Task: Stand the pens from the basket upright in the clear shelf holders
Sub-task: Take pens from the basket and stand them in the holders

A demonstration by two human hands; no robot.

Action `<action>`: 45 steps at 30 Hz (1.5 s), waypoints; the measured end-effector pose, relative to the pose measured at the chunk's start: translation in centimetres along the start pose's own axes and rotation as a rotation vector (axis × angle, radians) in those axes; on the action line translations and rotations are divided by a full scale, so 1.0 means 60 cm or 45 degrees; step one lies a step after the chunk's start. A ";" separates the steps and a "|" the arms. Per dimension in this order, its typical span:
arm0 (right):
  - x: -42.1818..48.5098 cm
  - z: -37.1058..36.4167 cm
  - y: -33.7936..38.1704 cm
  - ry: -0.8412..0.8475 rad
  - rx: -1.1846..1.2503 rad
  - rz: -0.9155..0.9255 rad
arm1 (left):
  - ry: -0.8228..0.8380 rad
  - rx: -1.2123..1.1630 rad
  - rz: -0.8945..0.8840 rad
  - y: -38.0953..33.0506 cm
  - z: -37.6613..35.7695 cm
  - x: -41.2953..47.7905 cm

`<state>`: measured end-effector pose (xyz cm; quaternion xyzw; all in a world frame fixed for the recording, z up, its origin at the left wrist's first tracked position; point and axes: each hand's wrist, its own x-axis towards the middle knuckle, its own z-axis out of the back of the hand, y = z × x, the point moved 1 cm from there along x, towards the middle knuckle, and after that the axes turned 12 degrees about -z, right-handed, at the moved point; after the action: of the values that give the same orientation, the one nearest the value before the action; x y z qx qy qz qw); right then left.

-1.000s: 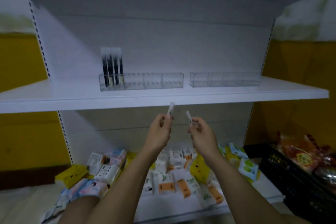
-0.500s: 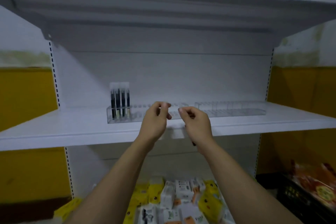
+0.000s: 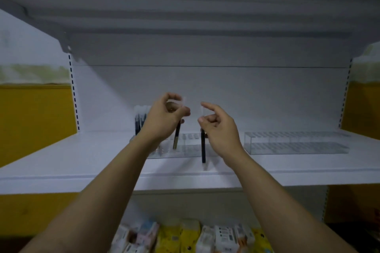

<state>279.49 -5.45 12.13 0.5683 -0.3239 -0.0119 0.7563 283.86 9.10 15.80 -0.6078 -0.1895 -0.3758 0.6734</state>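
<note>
Each hand holds one pen. The left hand (image 3: 166,117) has its fingers curled in and pinches a pen (image 3: 176,136) near its top. This pen hangs a bit tilted. Its tip is at the holder (image 3: 189,149), which sits in the middle of the shelf (image 3: 61,160), back from the front edge. I cannot tell if the tip is in a slot yet. The right hand (image 3: 221,129) pinches the second pen (image 3: 203,148) with its thumb and curled fingers, while its first finger sticks out. That pen hangs straight, with its tip in front of the holder, near the shelf's front edge.

The pens are thin, hard sticks, dark below with a see-through top. They look very light and smooth, so they could slip or swing. Holding one near the top, as both hands do, lets it hang straight and drop into a slot.

The holder is clear hard plastic, a long box cut into little square slots. A few standing pens (image 3: 140,121) are at its left end. The other holder (image 3: 296,144), toward the shelf's right end, looks bare. The shelf is flat, white and smooth. Small boxes (image 3: 185,238) lie below it. The basket is not in sight.
</note>
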 end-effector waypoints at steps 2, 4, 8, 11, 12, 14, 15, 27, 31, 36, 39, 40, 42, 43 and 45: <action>0.023 -0.013 0.004 -0.001 -0.010 0.025 | -0.034 0.119 -0.098 0.004 0.013 0.013; 0.042 -0.025 0.007 -0.008 -0.017 0.036 | -0.055 0.188 -0.172 0.009 0.024 0.026; 0.067 -0.050 0.014 -0.015 -0.033 0.119 | -0.010 0.413 -0.313 0.020 0.041 0.050; 0.083 -0.071 0.019 -0.028 0.013 0.150 | -0.019 0.527 -0.368 0.025 0.056 0.063; 0.089 -0.077 0.020 -0.037 0.041 0.153 | -0.030 0.539 -0.365 0.027 0.062 0.066; 0.101 -0.090 0.022 -0.061 0.098 0.156 | -0.056 0.535 -0.351 0.031 0.075 0.072; 0.106 -0.096 0.024 -0.068 0.122 0.158 | -0.067 0.533 -0.345 0.033 0.082 0.075; 0.126 -0.157 0.022 0.039 0.103 0.161 | -0.076 0.634 -0.296 0.059 0.138 0.075; 0.126 -0.156 0.027 0.070 0.030 0.177 | -0.173 0.656 -0.307 0.067 0.139 0.072; 0.109 -0.162 0.022 0.191 -0.183 0.209 | -0.173 0.598 -0.252 0.068 0.141 0.069; 0.094 -0.166 0.011 0.294 -0.425 0.240 | -0.139 0.608 -0.229 0.062 0.144 0.068; 0.090 -0.165 0.008 0.308 -0.485 0.244 | -0.101 0.617 -0.225 0.061 0.144 0.067; 0.082 -0.160 0.002 0.337 -0.592 0.250 | -0.012 0.655 -0.215 0.066 0.143 0.063; 0.078 -0.157 -0.001 0.361 -0.646 0.245 | 0.024 0.688 -0.207 0.069 0.141 0.060; 0.071 -0.151 -0.005 0.410 -0.723 0.225 | 0.061 0.752 -0.201 0.078 0.136 0.055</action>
<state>287.54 0.52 12.59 0.2994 -0.2323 0.0538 0.9239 291.09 15.92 16.54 -0.3600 -0.3213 -0.3699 0.7940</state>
